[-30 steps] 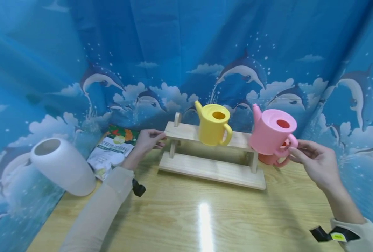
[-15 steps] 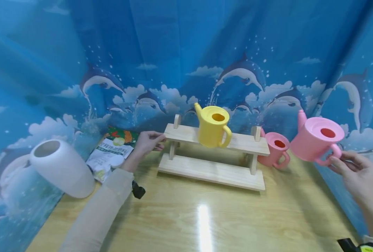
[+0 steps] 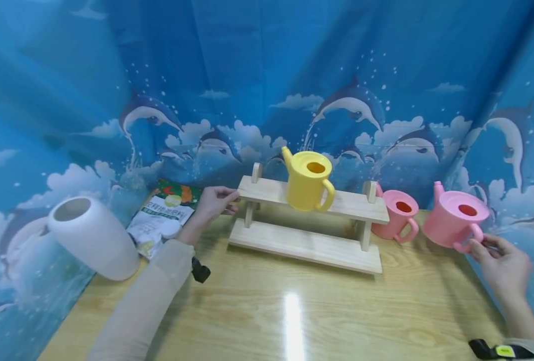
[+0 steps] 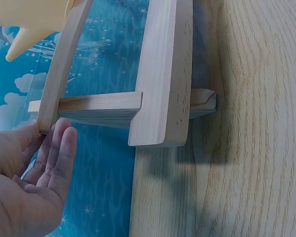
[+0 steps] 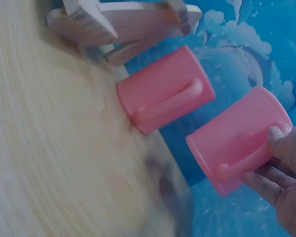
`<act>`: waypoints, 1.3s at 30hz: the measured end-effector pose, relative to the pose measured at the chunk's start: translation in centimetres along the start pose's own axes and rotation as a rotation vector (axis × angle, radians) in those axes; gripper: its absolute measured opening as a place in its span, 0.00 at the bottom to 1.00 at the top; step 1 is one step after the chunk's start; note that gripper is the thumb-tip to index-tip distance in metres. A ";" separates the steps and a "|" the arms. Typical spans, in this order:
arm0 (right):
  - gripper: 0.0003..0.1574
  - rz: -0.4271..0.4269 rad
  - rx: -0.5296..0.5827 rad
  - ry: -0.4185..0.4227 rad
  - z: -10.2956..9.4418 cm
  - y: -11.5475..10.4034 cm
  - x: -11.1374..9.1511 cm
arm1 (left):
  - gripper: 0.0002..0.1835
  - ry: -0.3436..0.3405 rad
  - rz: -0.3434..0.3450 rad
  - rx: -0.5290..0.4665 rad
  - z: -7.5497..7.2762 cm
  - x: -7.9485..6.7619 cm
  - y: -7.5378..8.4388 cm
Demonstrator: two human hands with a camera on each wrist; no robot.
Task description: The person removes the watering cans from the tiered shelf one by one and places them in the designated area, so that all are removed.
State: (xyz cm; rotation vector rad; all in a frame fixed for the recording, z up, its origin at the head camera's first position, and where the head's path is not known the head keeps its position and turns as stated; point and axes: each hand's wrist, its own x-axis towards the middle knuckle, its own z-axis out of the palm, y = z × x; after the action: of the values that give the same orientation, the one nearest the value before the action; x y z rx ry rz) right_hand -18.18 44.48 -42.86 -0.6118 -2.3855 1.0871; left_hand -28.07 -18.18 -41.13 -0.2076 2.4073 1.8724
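Note:
My right hand [image 3: 503,265] grips the handle of a pink watering can [image 3: 452,220], thumb on the handle's upper part in the right wrist view. That can is upright near the table's right edge, its spout towards the back. Just left of it, a second pink watering can [image 5: 163,89] stands on the table beside the shelf. With thumb and fingers my left hand [image 4: 34,173] pinches the left end of the upper board of a two-tier wooden shelf [image 3: 303,243]. On that board sits a yellow watering can [image 3: 305,185], spout to the left and back.
A white vase [image 3: 95,238] leans at the left, beside a green and white printed bag [image 3: 161,220] behind my left forearm. Blue dolphin-print curtains [image 3: 231,75] enclose the wooden table [image 3: 339,311] at the back and sides.
The held pink can has moved right, away from the shelf's right end, then down towards the table. This uncovers the second pink can. My left hand stays at the shelf.

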 end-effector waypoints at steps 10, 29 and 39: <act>0.25 0.176 0.026 -0.120 1.9 2.8 1.6 | 0.19 -0.004 0.026 -0.009 0.0 -0.1 0.2; 0.37 0.228 0.070 -0.137 3.4 3.9 2.6 | 0.20 -0.006 0.009 -0.002 -0.1 0.0 0.0; 0.32 0.222 0.235 0.048 2.1 0.7 -1.5 | 0.21 -0.024 0.022 -0.008 -0.3 0.0 -0.1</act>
State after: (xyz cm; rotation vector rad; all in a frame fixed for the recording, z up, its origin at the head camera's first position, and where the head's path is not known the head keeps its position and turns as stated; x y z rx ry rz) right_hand -17.99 42.82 -45.00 -0.8212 -2.1437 1.4056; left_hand -28.08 -18.47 -41.14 -0.1587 2.3974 1.8826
